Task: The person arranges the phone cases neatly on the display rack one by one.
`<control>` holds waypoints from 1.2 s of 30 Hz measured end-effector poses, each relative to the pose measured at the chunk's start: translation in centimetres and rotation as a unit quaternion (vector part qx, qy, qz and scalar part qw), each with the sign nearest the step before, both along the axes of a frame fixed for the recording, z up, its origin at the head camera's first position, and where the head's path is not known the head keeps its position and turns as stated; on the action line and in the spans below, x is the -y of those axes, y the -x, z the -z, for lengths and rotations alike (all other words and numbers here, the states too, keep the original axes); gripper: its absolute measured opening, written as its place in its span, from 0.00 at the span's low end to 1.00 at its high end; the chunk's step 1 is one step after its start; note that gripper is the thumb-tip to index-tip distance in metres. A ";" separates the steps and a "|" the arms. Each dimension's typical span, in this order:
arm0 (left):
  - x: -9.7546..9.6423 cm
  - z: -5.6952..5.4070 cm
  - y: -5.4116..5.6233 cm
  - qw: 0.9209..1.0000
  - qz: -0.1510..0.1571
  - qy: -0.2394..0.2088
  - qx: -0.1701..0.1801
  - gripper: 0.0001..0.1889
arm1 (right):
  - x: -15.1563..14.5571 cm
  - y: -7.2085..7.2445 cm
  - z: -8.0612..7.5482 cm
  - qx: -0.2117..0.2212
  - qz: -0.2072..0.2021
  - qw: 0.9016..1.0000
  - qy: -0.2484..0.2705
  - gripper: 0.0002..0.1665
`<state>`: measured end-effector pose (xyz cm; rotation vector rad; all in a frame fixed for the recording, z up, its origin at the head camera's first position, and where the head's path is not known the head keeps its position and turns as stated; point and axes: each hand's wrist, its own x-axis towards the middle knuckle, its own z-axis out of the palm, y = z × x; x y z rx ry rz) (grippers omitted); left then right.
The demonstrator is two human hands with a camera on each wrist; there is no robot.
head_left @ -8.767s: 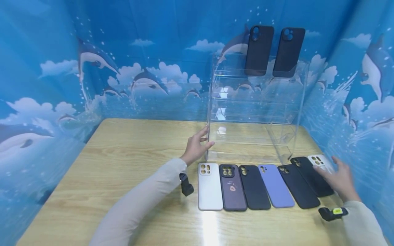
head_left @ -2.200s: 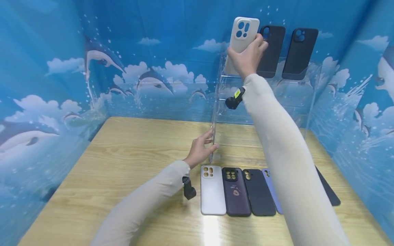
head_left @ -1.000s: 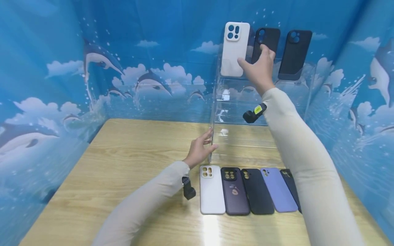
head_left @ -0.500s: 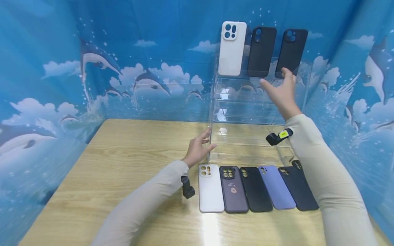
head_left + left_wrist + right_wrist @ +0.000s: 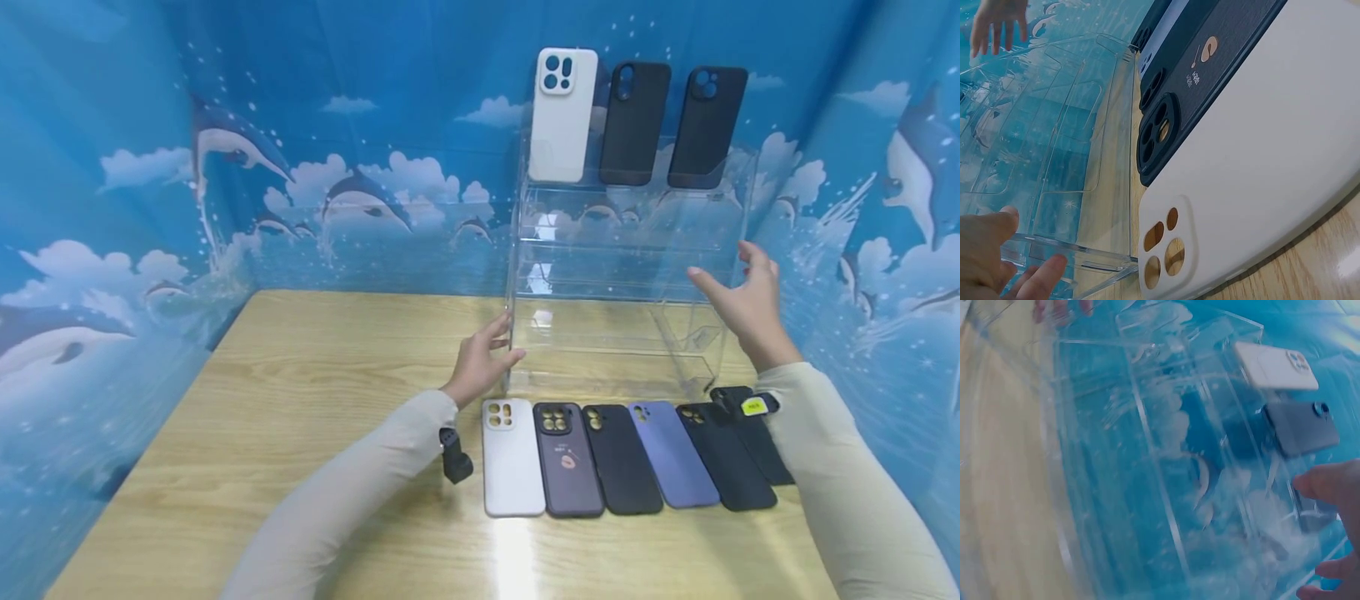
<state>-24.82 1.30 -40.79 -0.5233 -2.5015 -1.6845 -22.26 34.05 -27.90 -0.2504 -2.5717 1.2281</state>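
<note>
On the table stands a clear tiered display stand [image 5: 622, 297]. Its left side panel is pinched between the thumb and fingers of my left hand [image 5: 480, 364]. My right hand [image 5: 750, 310] is in the air by the stand's right side, thumb and fingers spread, holding nothing. A white phone case [image 5: 564, 125] leans upright on the top tier's left. Beside it stand a black phone case [image 5: 636, 129] and another black case [image 5: 707, 133]. In the right wrist view the right fingers [image 5: 1329, 484] partly cover one black case.
In front of the stand lies a row: a white case [image 5: 513, 471], a dark printed case [image 5: 570, 487], a black case [image 5: 624, 467], a lavender case [image 5: 675, 458] and two more dark ones, the last partly under my right wrist. Dolphin-print curtains [image 5: 360, 125] surround the wooden table [image 5: 300, 358].
The white case from the row's right end went to the top tier's left and was let go. My right hand has since moved down and right. My left hand stays on the panel.
</note>
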 end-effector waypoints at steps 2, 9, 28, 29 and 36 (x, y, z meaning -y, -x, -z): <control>0.0 0.0 0.0 1.000 0.001 -0.001 -0.002 0.36 | -0.8 -0.7 0.9 0.012 0.001 1.000 0.001 0.57; 0.1 0.0 0.2 1.000 0.003 -0.003 -0.006 0.36 | -3.6 -3.5 4.6 0.050 0.010 0.999 -0.004 0.55; 0.0 0.3 0.2 1.000 0.002 0.001 0.002 0.36 | -9.5 -8.6 15.1 0.100 0.011 0.989 -0.111 0.54; 0.0 0.3 0.2 1.000 0.002 0.001 0.001 0.36 | -9.7 -8.7 15.3 0.094 0.010 0.988 -0.120 0.53; 0.0 0.2 0.2 1.000 0.003 -0.003 0.003 0.36 | -10.3 -8.8 16.3 0.094 0.017 0.986 -0.140 0.50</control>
